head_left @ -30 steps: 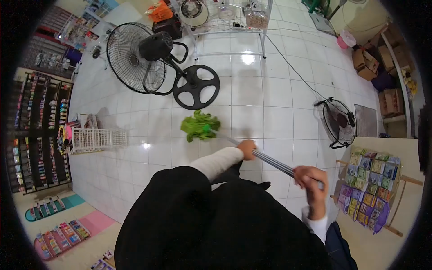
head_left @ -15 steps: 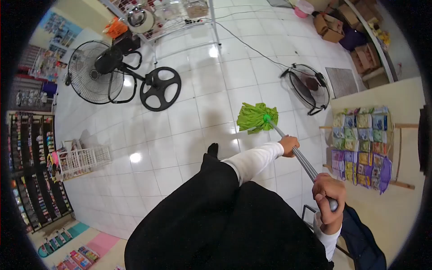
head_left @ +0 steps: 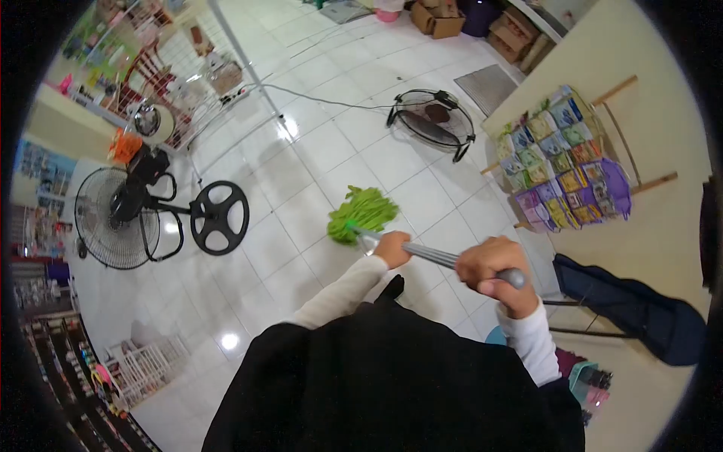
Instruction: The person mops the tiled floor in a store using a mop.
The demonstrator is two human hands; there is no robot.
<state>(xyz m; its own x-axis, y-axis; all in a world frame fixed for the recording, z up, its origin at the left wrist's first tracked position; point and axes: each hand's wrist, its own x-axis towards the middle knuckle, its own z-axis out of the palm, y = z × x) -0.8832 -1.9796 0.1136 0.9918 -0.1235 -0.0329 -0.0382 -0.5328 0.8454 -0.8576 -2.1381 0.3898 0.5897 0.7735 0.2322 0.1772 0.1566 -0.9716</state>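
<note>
A mop with a bright green strip head (head_left: 364, 214) rests on the white tiled floor (head_left: 286, 241) ahead of me. Its grey handle (head_left: 433, 255) slants back toward my right side. Low on the handle, near the head, my left hand (head_left: 393, 250) is wrapped round it. My right hand (head_left: 493, 271) grips the upper end, with the rounded grey tip poking out beside the thumb. The green strips lie fanned out, mostly away from me. My black clothing covers the floor nearest me, and one dark foot (head_left: 392, 288) shows below the handle.
A black pedestal fan (head_left: 120, 215) with a four-spoked base (head_left: 219, 218) stands at left. Another round fan (head_left: 431, 120) sits on the floor ahead, its cable (head_left: 324, 99) trailing left. A wall display of packets (head_left: 565, 162) and a dark blue case (head_left: 633, 309) are at right; a white rack (head_left: 147, 367) is lower left.
The mop head has moved left and nearer to me, and its handle now lies flatter. Both hands have moved left with it, still gripping. My view has turned toward the right.
</note>
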